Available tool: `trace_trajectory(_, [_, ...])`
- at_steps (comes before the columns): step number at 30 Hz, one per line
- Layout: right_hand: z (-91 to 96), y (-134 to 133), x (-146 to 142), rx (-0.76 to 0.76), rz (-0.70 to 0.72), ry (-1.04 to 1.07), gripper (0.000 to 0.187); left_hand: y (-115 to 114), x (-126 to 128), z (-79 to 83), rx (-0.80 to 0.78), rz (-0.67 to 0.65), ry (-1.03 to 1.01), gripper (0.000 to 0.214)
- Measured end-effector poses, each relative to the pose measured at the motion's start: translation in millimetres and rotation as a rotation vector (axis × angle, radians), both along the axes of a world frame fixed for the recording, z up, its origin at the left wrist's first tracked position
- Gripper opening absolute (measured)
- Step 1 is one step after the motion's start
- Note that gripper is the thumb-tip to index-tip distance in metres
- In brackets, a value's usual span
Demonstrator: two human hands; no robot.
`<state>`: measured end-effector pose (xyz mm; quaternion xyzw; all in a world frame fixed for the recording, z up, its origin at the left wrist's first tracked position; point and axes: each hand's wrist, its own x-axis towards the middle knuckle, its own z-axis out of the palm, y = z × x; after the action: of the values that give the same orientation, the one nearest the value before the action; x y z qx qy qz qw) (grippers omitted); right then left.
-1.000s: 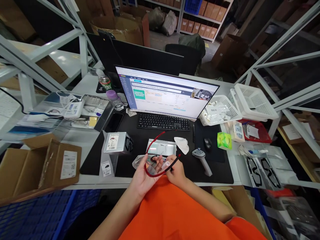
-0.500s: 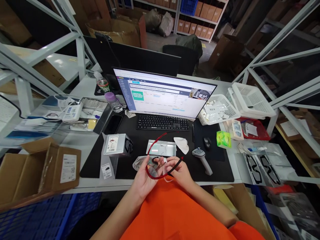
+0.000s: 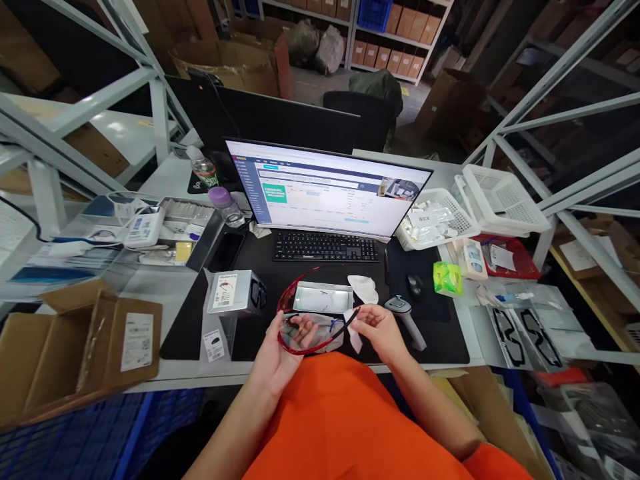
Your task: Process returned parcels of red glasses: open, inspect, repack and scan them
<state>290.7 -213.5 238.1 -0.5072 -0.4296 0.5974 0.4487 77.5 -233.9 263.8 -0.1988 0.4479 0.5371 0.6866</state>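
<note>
A pair of red-framed glasses (image 3: 300, 347) sits in my hands just above the desk's front edge. My left hand (image 3: 283, 350) cups the frame from below, fingers curled round the lens. My right hand (image 3: 380, 327) pinches the dark tip of one temple arm along with a small white strip. The other temple arm arcs up toward an open silver tray (image 3: 323, 298) on the black mat (image 3: 425, 333). Under the glasses lies a clear plastic bag (image 3: 333, 327).
A monitor (image 3: 325, 190) and keyboard (image 3: 325, 248) stand behind. A barcode scanner (image 3: 406, 317), mouse (image 3: 414, 285), white cloth (image 3: 364, 288) and silver box (image 3: 235, 291) lie near. White baskets (image 3: 505, 200) sit right, a cardboard box (image 3: 85, 340) left.
The glasses and both hands have shifted left and away from my body. My right hand has slid out along the temple arm, away from my left hand.
</note>
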Motion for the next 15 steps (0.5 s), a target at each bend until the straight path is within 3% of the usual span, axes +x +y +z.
trace_trajectory(8, [40.1, 27.0, 44.5, 0.686, 0.21, -0.544, 0.009, 0.5, -12.0, -3.4, -0.052, -0.05, 0.104, 0.032])
trace_trajectory(15, [50.0, 36.3, 44.5, 0.919, 0.291, -0.654, 0.01, -2.7, -10.1, -0.8, -0.06, -0.091, 0.089, 0.033])
